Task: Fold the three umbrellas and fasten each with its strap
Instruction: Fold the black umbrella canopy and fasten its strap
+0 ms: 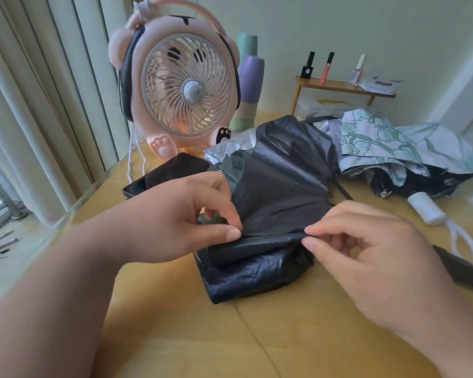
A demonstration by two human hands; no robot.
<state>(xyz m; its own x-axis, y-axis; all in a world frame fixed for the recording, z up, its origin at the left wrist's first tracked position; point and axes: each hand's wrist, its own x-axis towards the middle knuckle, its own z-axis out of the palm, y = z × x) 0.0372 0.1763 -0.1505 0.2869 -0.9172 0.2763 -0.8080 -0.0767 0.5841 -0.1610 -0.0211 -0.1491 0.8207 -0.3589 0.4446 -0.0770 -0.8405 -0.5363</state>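
Note:
A black umbrella (279, 192) lies collapsed and loose on the yellow table (175, 336), its canopy crumpled in the middle of the view. My left hand (180, 214) pinches a fold of its fabric at the left. My right hand (366, 249) pinches the same fold edge at the right, about a hand's width away. A white umbrella with a green floral print (388, 143) lies unfolded behind at the right, its white handle (426, 208) pointing toward me. A silver-grey canopy (230, 148) peeks out behind the black one.
A pink bear-shaped desk fan (180, 85) stands at the back left, with a dark phone (167, 173) lying before it. A small wooden shelf (344, 87) with cosmetic bottles stands at the back. A dark object (459, 268) lies at the right edge.

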